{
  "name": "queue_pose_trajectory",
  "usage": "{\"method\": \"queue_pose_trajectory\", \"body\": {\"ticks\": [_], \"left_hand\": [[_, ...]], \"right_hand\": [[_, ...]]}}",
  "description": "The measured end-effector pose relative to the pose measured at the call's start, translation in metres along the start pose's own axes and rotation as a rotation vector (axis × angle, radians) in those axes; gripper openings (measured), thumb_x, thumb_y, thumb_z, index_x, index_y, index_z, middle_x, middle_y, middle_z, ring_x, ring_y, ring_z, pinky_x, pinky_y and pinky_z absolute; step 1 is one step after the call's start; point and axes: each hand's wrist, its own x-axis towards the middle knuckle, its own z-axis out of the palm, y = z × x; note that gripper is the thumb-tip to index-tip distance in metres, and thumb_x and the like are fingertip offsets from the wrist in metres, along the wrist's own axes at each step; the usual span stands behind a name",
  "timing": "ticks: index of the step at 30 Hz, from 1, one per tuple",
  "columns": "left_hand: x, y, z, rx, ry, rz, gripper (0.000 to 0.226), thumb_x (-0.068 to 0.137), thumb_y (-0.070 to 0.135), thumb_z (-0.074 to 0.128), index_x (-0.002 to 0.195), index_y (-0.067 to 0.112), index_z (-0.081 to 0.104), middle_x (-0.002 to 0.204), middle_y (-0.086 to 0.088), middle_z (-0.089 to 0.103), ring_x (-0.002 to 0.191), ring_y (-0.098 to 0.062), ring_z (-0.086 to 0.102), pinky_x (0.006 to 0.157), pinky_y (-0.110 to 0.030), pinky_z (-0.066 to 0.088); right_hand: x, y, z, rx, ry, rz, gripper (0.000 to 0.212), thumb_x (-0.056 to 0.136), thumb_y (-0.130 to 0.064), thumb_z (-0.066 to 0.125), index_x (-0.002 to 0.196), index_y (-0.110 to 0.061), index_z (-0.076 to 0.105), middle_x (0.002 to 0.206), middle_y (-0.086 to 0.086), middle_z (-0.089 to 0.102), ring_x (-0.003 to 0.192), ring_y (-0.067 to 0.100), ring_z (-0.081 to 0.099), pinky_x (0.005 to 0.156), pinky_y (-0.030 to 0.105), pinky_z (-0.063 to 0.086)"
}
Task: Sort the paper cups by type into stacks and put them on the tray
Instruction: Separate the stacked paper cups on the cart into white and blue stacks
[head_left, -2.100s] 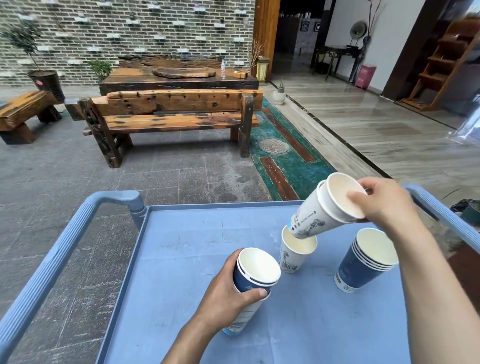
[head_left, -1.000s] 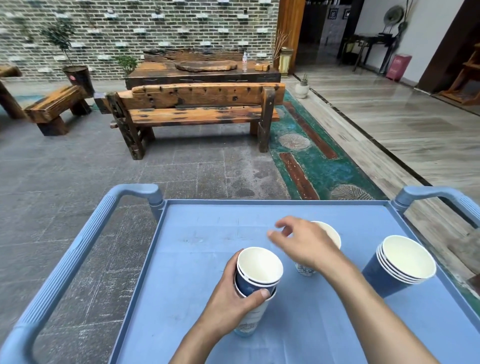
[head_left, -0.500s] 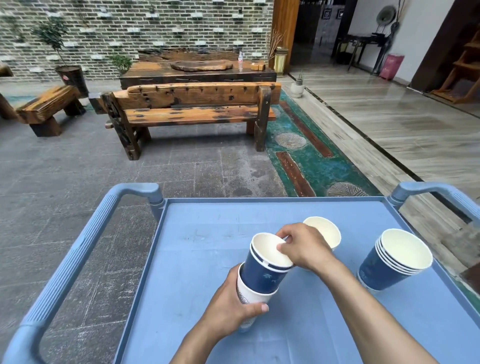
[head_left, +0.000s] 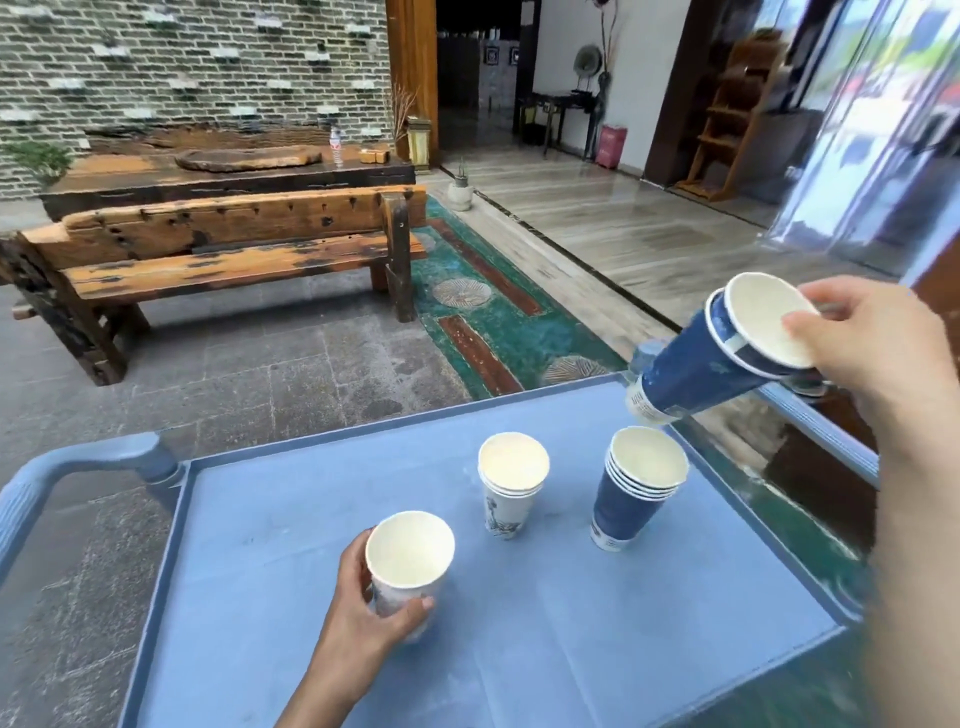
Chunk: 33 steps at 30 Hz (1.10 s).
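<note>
Three groups of cups plus one held pair on the blue tray (head_left: 291, 525), which is the top of a cart with a handle (head_left: 78, 462) at the left.

Left hand (head_left: 363, 618) wraps a single white cup (head_left: 408, 558) at the near-left of the tray; fingers closed round its wall, thumb in front. Cup is upright, mouth up, long axis vertical. Whether its base touches the tray cannot be told; the hand hides it.

White stack (head_left: 511, 483) stands mid-tray, upright, mouth up. About three rims show; exact count unclear.

Blue stack (head_left: 636, 486) stands just right of the white stack, apart from it, tilted slightly. About five rims show.

Right hand (head_left: 878, 353) is up in the air over the far-right corner, closed on blue cups (head_left: 711, 358), two nested as far as the rims show. Thumb lies over the mouth, fingers behind. Long axis is near horizontal, base pointing down-left toward the blue stack, mouth toward the hand. Base is above the blue stack, not touching it.

Behind the cart: a wooden bench (head_left: 223, 249) on grey paving, and a brick wall (head_left: 182, 67).
</note>
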Motion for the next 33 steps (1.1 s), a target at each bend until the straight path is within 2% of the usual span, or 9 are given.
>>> {"method": "queue_pose_trajectory", "body": {"ticks": [4, 6, 8, 13, 18, 24, 26, 29, 33], "left_hand": [[0.0, -0.004, 0.006, -0.037, 0.015, 0.027, 0.083, 0.044, 0.033, 0.087, 0.111, 0.061, 0.046, 0.121, 0.03, 0.056, 0.115, 0.006, 0.054, 0.099, -0.031, 0.041], [-0.001, 0.0, 0.008, -0.058, 0.034, 0.039, 0.083, 0.046, 0.03, 0.089, 0.113, 0.056, 0.047, 0.121, 0.029, 0.057, 0.115, 0.004, 0.055, 0.1, -0.033, 0.042], [0.0, 0.009, 0.009, -0.071, 0.059, 0.059, 0.081, 0.054, 0.018, 0.089, 0.114, 0.052, 0.047, 0.12, 0.028, 0.057, 0.113, 0.006, 0.056, 0.1, -0.034, 0.043], [0.019, 0.059, 0.012, -0.058, 0.135, 0.168, 0.081, 0.07, -0.003, 0.084, 0.113, 0.051, 0.044, 0.126, 0.022, 0.051, 0.104, 0.022, 0.052, 0.092, -0.025, 0.042], [0.051, 0.114, 0.028, -0.082, 0.086, 0.316, 0.08, 0.072, 0.001, 0.084, 0.119, 0.051, 0.043, 0.131, 0.017, 0.051, 0.115, 0.013, 0.05, 0.079, -0.015, 0.049], [0.087, 0.142, 0.073, -0.05, -0.027, 0.387, 0.079, 0.07, 0.007, 0.084, 0.115, 0.056, 0.042, 0.128, 0.022, 0.049, 0.104, 0.013, 0.054, 0.07, -0.007, 0.05], [0.095, 0.135, 0.088, -0.045, -0.057, 0.357, 0.079, 0.073, 0.005, 0.083, 0.115, 0.057, 0.041, 0.13, 0.021, 0.049, 0.112, 0.007, 0.052, 0.071, -0.009, 0.05], [0.103, 0.116, 0.105, -0.015, -0.062, 0.306, 0.079, 0.073, 0.008, 0.084, 0.117, 0.057, 0.04, 0.128, 0.026, 0.049, 0.121, 0.004, 0.048, 0.085, -0.015, 0.047], [0.109, 0.089, 0.115, 0.032, -0.052, 0.237, 0.08, 0.074, 0.009, 0.084, 0.135, 0.035, 0.039, 0.132, 0.016, 0.05, 0.126, -0.008, 0.047, 0.1, -0.025, 0.038]], "right_hand": [[-0.003, 0.02, 0.015, -0.088, -0.088, 0.092, 0.026, 0.074, -0.021, 0.058, 0.095, -0.023, 0.072, 0.086, 0.011, 0.074, 0.085, 0.033, 0.068, 0.079, 0.042, 0.054], [-0.004, 0.027, 0.032, -0.121, -0.159, 0.115, 0.028, 0.074, -0.018, 0.056, 0.097, -0.024, 0.072, 0.089, 0.012, 0.073, 0.085, 0.033, 0.067, 0.08, 0.039, 0.052], [-0.006, 0.032, 0.051, -0.17, -0.219, 0.135, 0.031, 0.077, -0.016, 0.056, 0.104, -0.025, 0.071, 0.104, 0.015, 0.071, 0.095, 0.035, 0.064, 0.083, 0.037, 0.049], [-0.021, 0.042, 0.098, -0.277, -0.35, 0.095, 0.032, 0.081, -0.016, 0.054, 0.105, -0.028, 0.07, 0.111, 0.013, 0.07, 0.104, 0.036, 0.061, 0.08, 0.035, 0.046], [-0.04, 0.058, 0.132, -0.295, -0.377, 0.131, 0.036, 0.087, -0.027, 0.041, 0.112, -0.034, 0.065, 0.118, 0.013, 0.067, 0.106, 0.039, 0.058, 0.082, 0.039, 0.045], [-0.045, 0.067, 0.146, -0.271, -0.314, 0.097, 0.033, 0.086, -0.023, 0.036, 0.102, -0.028, 0.065, 0.106, 0.015, 0.069, 0.093, 0.041, 0.059, 0.07, 0.037, 0.039], [-0.045, 0.069, 0.147, -0.274, -0.306, 0.071, 0.031, 0.086, -0.024, 0.035, 0.099, -0.027, 0.063, 0.101, 0.014, 0.07, 0.09, 0.04, 0.06, 0.067, 0.036, 0.038], [-0.046, 0.072, 0.149, -0.266, -0.283, 0.051, 0.034, 0.087, -0.025, 0.035, 0.104, -0.03, 0.063, 0.103, 0.013, 0.07, 0.092, 0.04, 0.061, 0.069, 0.037, 0.042], [-0.047, 0.075, 0.152, -0.248, -0.273, 0.041, 0.038, 0.089, -0.027, 0.035, 0.116, -0.034, 0.061, 0.108, 0.011, 0.07, 0.096, 0.039, 0.062, 0.075, 0.038, 0.047]]}}
